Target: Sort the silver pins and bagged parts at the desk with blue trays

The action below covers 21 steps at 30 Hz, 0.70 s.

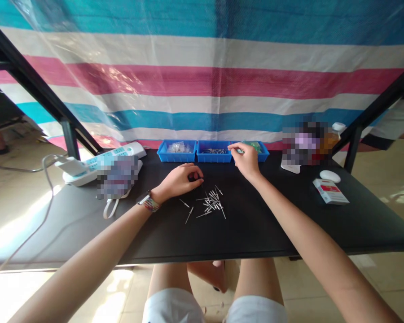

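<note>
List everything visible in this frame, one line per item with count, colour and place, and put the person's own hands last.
black table top: one, black, across the middle.
small silver metal pins: a loose pile, silver, table centre.
blue plastic trays: three, blue, in a row at the back edge.
white and pale blue power strip: one, back left.
small red and white box: one, right side.
white oval object: one, behind the box.
striped woven tarpaulin: one, blue, white and pink, behind the table.
left hand: curled, fingertips by the pins, a wristband on it.
right hand: reaching into the right-hand tray; what it pinches is unclear.
</note>
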Each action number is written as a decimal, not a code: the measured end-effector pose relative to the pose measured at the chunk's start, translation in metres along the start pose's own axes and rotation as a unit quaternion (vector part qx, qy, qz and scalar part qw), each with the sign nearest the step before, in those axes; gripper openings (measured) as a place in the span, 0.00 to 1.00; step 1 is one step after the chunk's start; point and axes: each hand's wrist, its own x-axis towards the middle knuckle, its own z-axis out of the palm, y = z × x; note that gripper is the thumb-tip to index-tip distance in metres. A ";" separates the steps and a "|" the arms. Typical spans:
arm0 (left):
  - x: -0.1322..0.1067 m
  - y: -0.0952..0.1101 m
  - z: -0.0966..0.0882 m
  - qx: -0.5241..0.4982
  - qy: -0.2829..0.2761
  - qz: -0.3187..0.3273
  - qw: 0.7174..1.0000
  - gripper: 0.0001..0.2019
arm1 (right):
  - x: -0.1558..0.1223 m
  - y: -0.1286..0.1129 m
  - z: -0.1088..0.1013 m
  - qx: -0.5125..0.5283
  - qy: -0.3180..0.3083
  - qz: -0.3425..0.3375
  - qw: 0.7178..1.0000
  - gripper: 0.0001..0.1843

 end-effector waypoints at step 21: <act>0.002 0.001 0.019 -0.088 0.001 0.030 0.996 0.07 | -0.042 0.005 0.027 -0.056 -0.294 -0.135 0.945 0.05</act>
